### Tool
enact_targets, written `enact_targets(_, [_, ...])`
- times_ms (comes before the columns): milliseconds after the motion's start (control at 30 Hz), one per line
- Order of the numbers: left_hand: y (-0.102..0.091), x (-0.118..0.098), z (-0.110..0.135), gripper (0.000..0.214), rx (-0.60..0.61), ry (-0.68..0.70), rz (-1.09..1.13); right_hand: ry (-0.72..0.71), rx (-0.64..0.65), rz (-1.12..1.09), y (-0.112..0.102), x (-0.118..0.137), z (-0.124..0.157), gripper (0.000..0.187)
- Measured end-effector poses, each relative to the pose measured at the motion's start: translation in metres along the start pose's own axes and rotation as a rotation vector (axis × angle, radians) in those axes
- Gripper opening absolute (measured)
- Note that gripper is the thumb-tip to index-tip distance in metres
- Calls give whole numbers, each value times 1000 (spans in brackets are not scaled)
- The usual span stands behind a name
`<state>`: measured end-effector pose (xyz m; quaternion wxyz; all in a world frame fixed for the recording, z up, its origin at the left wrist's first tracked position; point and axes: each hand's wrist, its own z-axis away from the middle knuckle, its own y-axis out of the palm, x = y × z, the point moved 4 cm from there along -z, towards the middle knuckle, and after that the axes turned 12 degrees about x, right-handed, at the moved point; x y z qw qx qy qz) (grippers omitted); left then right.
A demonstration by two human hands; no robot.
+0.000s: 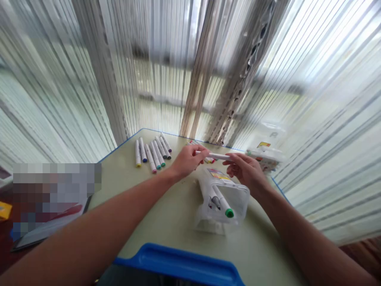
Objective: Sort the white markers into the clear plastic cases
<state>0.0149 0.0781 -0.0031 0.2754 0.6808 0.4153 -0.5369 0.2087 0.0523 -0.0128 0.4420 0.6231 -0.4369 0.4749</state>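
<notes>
Both my hands hold one white marker point(214, 155) level above the table. My left hand point(187, 160) pinches its left end and my right hand point(245, 169) grips its right end. Just below lies a clear plastic marker box point(235, 198) on its side, open toward me, with a green-capped marker point(224, 201) and a dark-tipped one inside. A row of several white markers with coloured caps point(152, 153) lies on the table to the left of my left hand.
The pale green table point(166, 214) has a blue edge. A clear lid with a label point(264, 157) lies at the far right corner. A blue plastic chair back point(181, 264) is at the near edge. A dark tablet-like slab point(47, 232) lies at left. Curtains hang behind.
</notes>
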Motion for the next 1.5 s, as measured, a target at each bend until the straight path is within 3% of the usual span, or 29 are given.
enact_targets(333, [5, -5, 1, 18, 36, 67, -81, -16, -7, 49, 3, 1, 2, 24])
enact_targets(600, [7, -2, 0, 23, 51, 15, -14, -30, -31, -5, 2, 2, 1, 23])
enact_targets(800, [3, 0, -1, 28, -44, -44, 144, -34, -12, -86, 3, 4, 1, 24])
enact_targets(1000, [-2, -1, 1, 29, -104, -37, 157, -36, -6, -142, 3, 5, 0, 28])
enact_targets(1167, [-4, 0, 0, 32, -103, -29, 104, -42, -12, -159, 4, 6, 0, 30])
enact_targets(1300, [-3, 3, -1, 22, -57, -28, 45, -54, -28, -95, 4, 8, 0, 30])
enact_targets(1500, [-2, 0, 1, 19, -9, -8, -146, -65, 11, 13, 3, 8, 2, 18])
